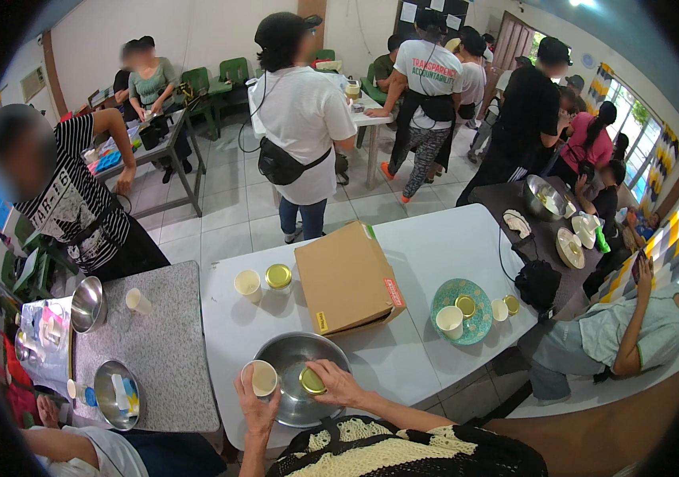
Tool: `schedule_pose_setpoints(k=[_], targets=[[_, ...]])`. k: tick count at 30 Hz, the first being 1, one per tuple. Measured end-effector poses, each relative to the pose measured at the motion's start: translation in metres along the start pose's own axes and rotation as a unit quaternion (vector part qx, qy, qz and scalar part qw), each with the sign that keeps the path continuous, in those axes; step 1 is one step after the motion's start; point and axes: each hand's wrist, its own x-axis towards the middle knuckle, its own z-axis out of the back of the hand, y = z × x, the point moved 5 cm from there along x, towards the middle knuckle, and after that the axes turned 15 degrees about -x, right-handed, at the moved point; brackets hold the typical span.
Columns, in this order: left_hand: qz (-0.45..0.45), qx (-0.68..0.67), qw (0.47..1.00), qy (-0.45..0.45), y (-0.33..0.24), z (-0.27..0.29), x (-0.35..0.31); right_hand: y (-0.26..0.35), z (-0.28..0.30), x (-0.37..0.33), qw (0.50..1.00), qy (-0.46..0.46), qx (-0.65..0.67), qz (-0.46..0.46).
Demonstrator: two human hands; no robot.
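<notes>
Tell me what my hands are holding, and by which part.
Left hand: a white paper cup, by its outer side. Right hand: a round gold lid, by its edge; what's beneath is unclear.

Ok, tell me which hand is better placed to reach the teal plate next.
Probably the right hand: it is nearer the teal plate. The left hand is farther off, holding a white cup. The right is occupied too, with a gold-topped item.
</notes>
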Motion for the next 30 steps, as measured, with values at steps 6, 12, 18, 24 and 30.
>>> schedule_pose_setpoints(k=[6, 12, 18, 24, 30], targets=[[0.008, -0.020, 0.999, 0.025, 0.002, -0.002, -0.008, 0.001, -0.003, -0.001, 1.000, 0.017, -0.008, -0.001], [-0.005, 0.010, 0.999, 0.042, -0.011, -0.004, -0.003, -0.004, -0.011, -0.002, 1.000, 0.009, -0.023, 0.012], [-0.015, 0.016, 1.000, 0.009, -0.006, -0.011, 0.000, -0.005, -0.019, -0.001, 0.999, 0.001, -0.038, 0.022], [0.002, 0.002, 1.000, 0.007, 0.012, -0.035, -0.005, -0.010, -0.029, -0.001, 0.999, 0.018, -0.037, 0.030], [0.017, 0.020, 1.000, 0.001, 0.028, -0.043, -0.013, -0.009, -0.031, -0.004, 0.998, 0.032, -0.043, 0.034]])
